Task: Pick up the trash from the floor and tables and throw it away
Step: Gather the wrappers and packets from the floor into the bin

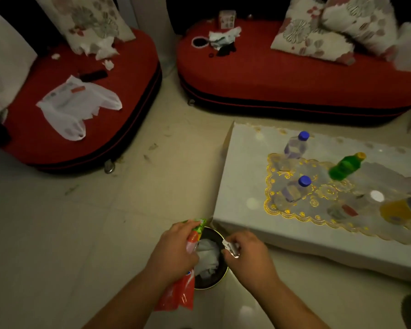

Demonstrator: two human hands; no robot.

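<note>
- Left hand (173, 248) is closest, fingers wrapped round a red and green wrapper (178, 293) that hangs down just beside the bin (224, 274).
- Right hand (247, 252) pinches a small silvery scrap (230, 248) right above the bin opening.
- Bin sits on the floor by the table (247, 162) corner, with crumpled white paper (207, 257) already inside.
- Looks like the drop-off step to me: both pieces are at the bin but not yet let go.
- Next move, I reckon: loosen the right fingers, then swing the wrapper over the rim, since most of it hangs outside.
- Plenty left after that: a plastic bag (74, 105) and tissues (105, 48) on the left sofa (133, 91), and bottles (294, 146) on the table.
</note>
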